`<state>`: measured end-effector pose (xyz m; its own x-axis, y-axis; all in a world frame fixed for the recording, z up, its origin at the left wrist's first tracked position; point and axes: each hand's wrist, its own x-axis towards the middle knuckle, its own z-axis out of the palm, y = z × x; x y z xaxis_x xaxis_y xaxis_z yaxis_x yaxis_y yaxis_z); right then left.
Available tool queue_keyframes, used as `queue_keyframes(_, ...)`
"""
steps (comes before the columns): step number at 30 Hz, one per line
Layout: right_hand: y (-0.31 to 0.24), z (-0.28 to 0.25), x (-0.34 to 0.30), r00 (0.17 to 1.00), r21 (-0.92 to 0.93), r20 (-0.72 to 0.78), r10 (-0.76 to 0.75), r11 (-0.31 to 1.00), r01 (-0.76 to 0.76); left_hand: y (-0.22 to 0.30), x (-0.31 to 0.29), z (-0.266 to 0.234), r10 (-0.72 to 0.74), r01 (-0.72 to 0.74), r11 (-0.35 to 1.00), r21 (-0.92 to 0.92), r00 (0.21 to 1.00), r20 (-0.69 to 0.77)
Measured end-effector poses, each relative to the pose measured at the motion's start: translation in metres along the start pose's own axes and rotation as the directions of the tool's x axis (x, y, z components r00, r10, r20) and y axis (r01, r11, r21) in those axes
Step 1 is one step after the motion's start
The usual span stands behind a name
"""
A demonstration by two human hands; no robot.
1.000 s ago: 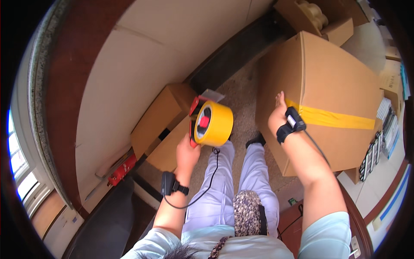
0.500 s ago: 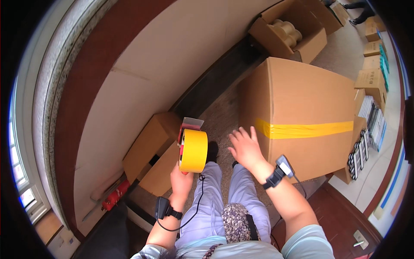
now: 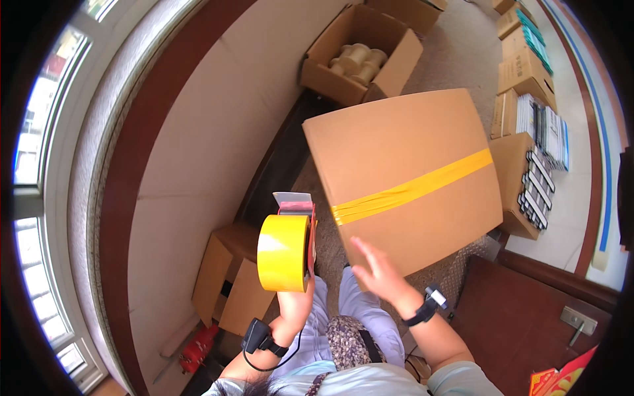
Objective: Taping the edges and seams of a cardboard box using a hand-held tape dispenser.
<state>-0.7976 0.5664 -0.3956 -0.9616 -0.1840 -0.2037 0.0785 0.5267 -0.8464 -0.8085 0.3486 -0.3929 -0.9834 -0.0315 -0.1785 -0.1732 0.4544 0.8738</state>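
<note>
My left hand [image 3: 292,305] grips a red tape dispenser [image 3: 298,232] loaded with a roll of yellow tape [image 3: 282,253], held upright in front of me. My right hand [image 3: 379,272] is open with fingers spread, hovering at the near edge of a large closed cardboard box [image 3: 406,175]. A strip of yellow tape [image 3: 413,187] runs across the top of that box. Both wrists wear black bands.
An open carton with pale rolls [image 3: 360,56] stands beyond the big box. Smaller cartons [image 3: 231,280] sit at the lower left by the curved wall. Stacked boxes and flat packs [image 3: 531,142] line the right. A dark wooden surface [image 3: 528,310] lies at the lower right.
My right hand left the taped box's top and drew back toward me, open. The dispenser stayed in my left hand, and my view swung up over the box.
</note>
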Motion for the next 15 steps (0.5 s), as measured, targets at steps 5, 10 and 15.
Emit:
queue_keyframes(5, -0.074, -0.02, -0.026, 0.993, 0.323, 0.041, -0.108, 0.942, 0.089, 0.055, -0.023, 0.034, 0.104, -0.107, 0.994, 0.015, 0.989, 0.109)
queue_keyframes(10, -0.089, -0.051, -0.03, 0.999, 0.526, -0.008, 0.054, 0.849, -0.042, 0.049, -0.065, 0.061, 0.45, -0.518, 0.845, 0.13, 0.822, 0.35)
queue_keyframes(15, -0.088, -0.076, -0.045, 0.989, 0.541, -0.146, 0.035, 0.84, 0.05, 0.06, -0.058, 0.055, 0.358, -0.446, 0.894, -0.037, 0.665, 0.655)
